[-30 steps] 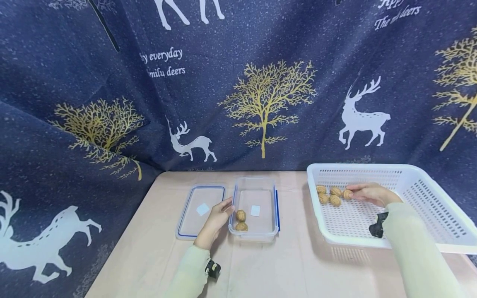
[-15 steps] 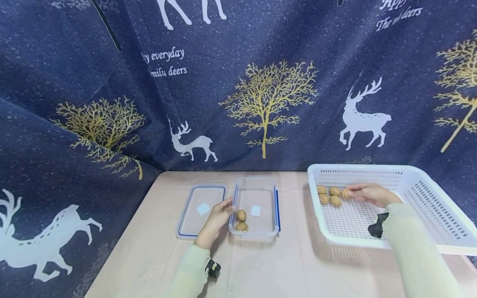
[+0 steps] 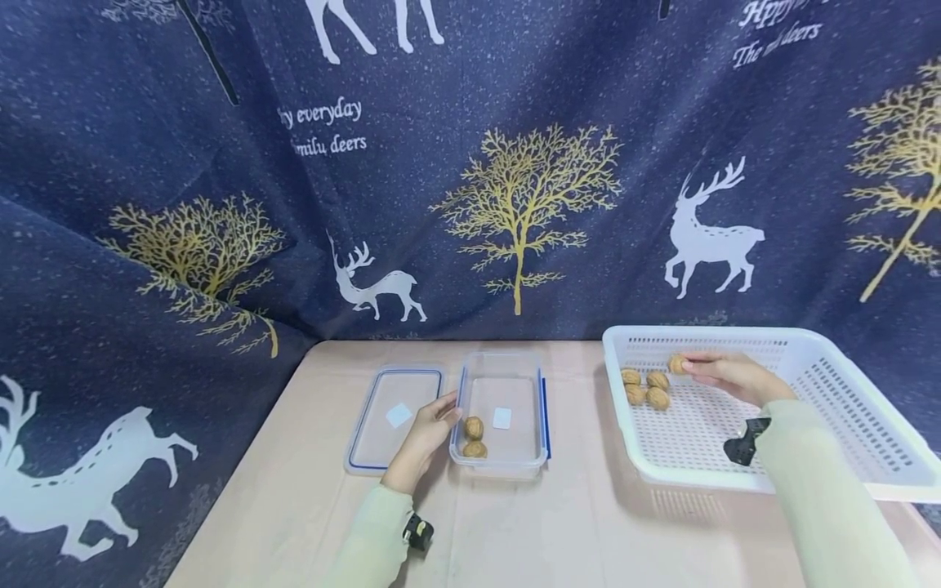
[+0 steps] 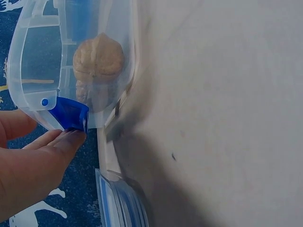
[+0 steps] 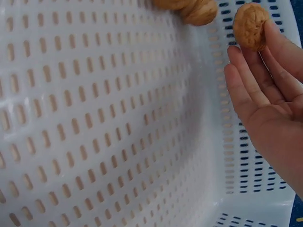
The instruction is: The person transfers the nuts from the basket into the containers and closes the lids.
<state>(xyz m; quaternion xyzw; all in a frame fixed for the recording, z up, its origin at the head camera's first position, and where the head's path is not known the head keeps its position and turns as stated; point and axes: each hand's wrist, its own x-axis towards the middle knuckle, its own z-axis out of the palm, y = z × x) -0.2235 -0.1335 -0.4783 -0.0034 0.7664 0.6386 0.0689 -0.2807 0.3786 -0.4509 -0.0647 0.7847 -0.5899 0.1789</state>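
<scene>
In the head view my left hand [image 3: 426, 433] rests at the left wall of a clear plastic food container [image 3: 515, 445], outside it. Seen from the left wrist, its fingertips touch the blue latch [image 4: 70, 113] that hangs from the rim, with nothing curled round it. Two walnuts [image 3: 474, 427] lie along the container's left side. My right hand [image 3: 738, 377] is over the white perforated basket [image 3: 698, 478] and pinches one walnut [image 5: 251, 27] between thumb and fingertips, lifted off the basket floor. Several other walnuts [image 3: 657, 398] sit in the basket's left part.
A clear lid [image 3: 367, 441] with a blue seal lies left of the container, partly behind the left hand. Pink cloth [image 3: 566, 531] covers the table. A dark blue curtain [image 3: 456, 245] with deer and trees hangs along the back edge.
My right hand has raised its walnut upward and slightly left, away from the other walnuts in the basket. The left hand and the container have stayed in place.
</scene>
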